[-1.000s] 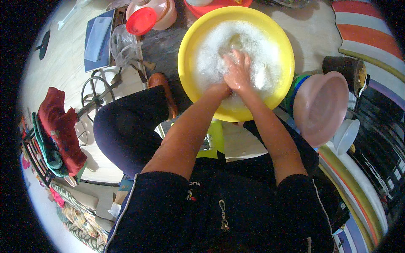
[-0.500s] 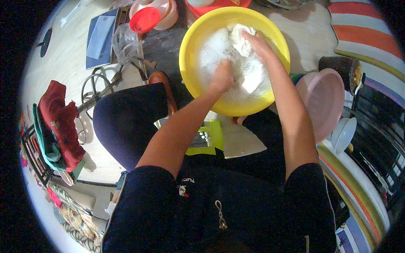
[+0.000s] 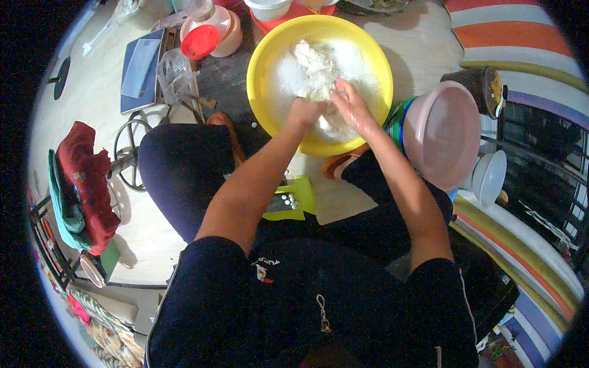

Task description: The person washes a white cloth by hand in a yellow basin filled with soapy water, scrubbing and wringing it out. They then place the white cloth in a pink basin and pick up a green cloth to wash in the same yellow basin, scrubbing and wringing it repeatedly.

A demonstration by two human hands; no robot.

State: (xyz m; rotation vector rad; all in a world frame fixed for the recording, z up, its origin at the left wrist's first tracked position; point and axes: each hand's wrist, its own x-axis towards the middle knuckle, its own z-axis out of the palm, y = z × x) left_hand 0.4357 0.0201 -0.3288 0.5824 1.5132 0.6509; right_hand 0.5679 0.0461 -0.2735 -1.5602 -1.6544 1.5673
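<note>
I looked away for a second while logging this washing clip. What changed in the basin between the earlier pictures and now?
The hands shifted: the right hand had reached to the far side half a second ago and is now back at the middle beside the left hand, both on the white cloth, whose bunched end now lies at the far side. The yellow basin, pink basin and red lid stayed put.

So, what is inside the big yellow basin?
The yellow basin holds white foamy water and a white cloth. The left hand and the right hand are both pressed into it. The bottom of the basin is hidden by foam.
</note>
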